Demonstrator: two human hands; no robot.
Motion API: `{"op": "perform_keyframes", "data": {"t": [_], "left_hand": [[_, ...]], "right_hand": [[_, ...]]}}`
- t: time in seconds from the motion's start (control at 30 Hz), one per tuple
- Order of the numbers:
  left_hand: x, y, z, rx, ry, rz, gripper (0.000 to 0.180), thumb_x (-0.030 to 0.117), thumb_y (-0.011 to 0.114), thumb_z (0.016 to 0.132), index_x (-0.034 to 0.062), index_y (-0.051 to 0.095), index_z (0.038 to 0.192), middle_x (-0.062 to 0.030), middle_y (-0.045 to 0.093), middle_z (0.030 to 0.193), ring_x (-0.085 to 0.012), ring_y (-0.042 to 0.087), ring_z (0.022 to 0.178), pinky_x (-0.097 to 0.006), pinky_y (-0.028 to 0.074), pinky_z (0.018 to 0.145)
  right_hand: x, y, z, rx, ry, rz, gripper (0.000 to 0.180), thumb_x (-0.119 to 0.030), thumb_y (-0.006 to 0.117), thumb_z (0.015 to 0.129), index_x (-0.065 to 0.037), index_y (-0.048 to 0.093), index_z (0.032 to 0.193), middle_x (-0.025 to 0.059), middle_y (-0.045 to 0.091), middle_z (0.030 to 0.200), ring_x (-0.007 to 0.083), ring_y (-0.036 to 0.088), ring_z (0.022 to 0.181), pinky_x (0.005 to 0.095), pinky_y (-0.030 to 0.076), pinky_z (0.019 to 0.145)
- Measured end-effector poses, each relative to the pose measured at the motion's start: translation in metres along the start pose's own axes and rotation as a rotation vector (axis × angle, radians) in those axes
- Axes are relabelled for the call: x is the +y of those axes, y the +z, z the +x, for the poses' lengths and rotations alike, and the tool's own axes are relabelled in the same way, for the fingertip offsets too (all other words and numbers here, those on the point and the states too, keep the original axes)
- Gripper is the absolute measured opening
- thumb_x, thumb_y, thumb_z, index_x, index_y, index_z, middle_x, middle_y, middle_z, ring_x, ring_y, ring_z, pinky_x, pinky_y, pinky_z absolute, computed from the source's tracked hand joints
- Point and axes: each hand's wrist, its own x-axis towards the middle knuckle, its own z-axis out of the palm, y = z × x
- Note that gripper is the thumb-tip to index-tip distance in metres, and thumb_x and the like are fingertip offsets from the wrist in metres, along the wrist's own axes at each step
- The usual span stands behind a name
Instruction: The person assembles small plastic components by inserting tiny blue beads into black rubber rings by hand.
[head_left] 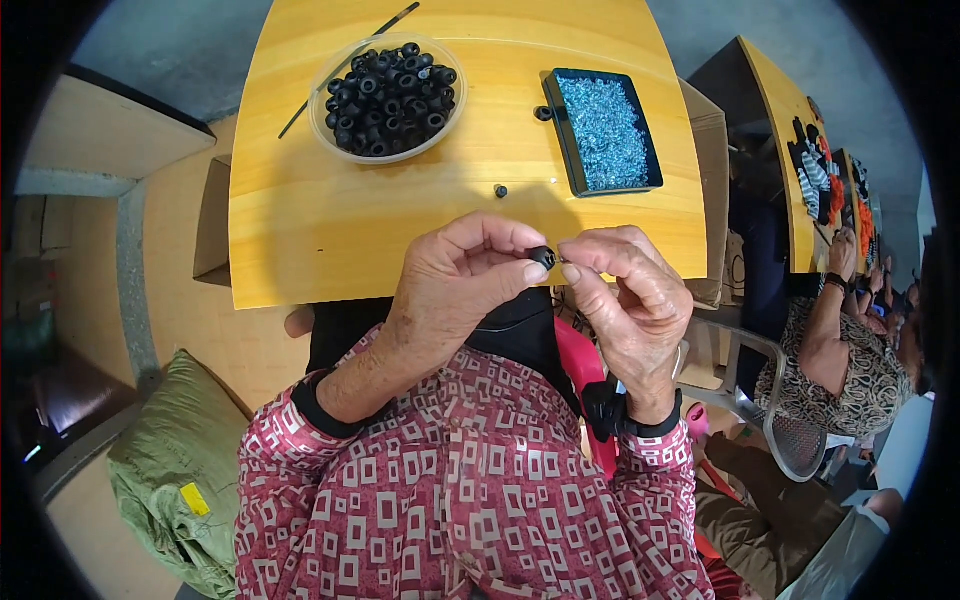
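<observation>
Two hands: raised at the near edge of the counter, fingertips close together
Left hand: narrow, thumb and forefinger pinching a small black piece by its sides; the end towards the right hand is left uncovered and looks hollow
Right hand: thumb and forefinger brought close together just beside that end; whether they grip something fine cannot be told
Black piece: between the two hands, over the near strip of the counter
Clear bowl: at the far left of the counter, heaped with similar black pieces
Thin dark stick: slanting past the bowl's far left side
Black tray: on the right, filled with small blue pieces
Loose dark pieces: one just beside the tray's left wall, a smaller one alone between tray and hands
Good grip: the left pinch would best stay light and steady, fingertips back from the open end so it can be seen
Fine movement: small motions of the right fingertips, in line with the opening, should serve better than moving both hands
Likely slip: so near the edge, a dropped piece could fall into the lap; working further in over the counter would be safer
</observation>
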Motion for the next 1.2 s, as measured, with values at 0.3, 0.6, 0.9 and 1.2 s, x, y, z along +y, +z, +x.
{"op": "perform_keyframes", "data": {"t": [0.3, 0.6, 0.9, 1.2], "left_hand": [[-0.001, -0.001, -0.001, 0.036, -0.018, 0.013, 0.018, -0.002, 0.064, 0.083, -0.0019, 0.061, 0.1, -0.0043, 0.063, 0.096, -0.0086, 0.06, 0.088, -0.022, 0.05, 0.082], [0.001, -0.005, 0.0, 0.038, -0.136, -0.137, 0.017, 0.0, 0.065, 0.082, 0.0, 0.061, 0.099, -0.0063, 0.064, 0.095, -0.0106, 0.061, 0.085, -0.023, 0.051, 0.08], [-0.001, -0.01, -0.002, 0.066, -0.193, -0.215, 0.019, 0.002, 0.067, 0.082, 0.0016, 0.062, 0.1, -0.006, 0.065, 0.093, -0.0111, 0.063, 0.083, -0.021, 0.052, 0.076], [0.003, -0.034, -0.011, 0.178, -0.297, -0.236, 0.019, 0.004, 0.062, 0.086, 0.0027, 0.06, 0.105, -0.0066, 0.064, 0.095, -0.0151, 0.066, 0.087, -0.021, 0.055, 0.076]], "right_hand": [[-0.002, 0.008, -0.002, -0.013, -0.043, -0.172, 0.019, 0.005, 0.067, 0.075, 0.001, 0.067, 0.094, 0.0122, 0.063, 0.087, 0.0217, 0.061, 0.077, 0.0287, 0.049, 0.065], [0.009, 0.013, -0.008, 0.005, -0.23, -0.355, 0.023, 0.004, 0.07, 0.072, 0.002, 0.067, 0.095, 0.0131, 0.062, 0.085, 0.0227, 0.059, 0.073, 0.0292, 0.048, 0.063], [0.016, 0.018, -0.006, 0.008, -0.299, -0.319, 0.026, 0.005, 0.07, 0.07, 0.003, 0.066, 0.096, 0.013, 0.062, 0.086, 0.0225, 0.06, 0.073, 0.03, 0.048, 0.063], [0.038, 0.03, 0.026, -0.072, -0.089, -0.316, 0.018, -0.001, 0.064, 0.078, 0.002, 0.063, 0.095, 0.0166, 0.059, 0.082, 0.0319, 0.058, 0.074, 0.0362, 0.048, 0.067]]}}
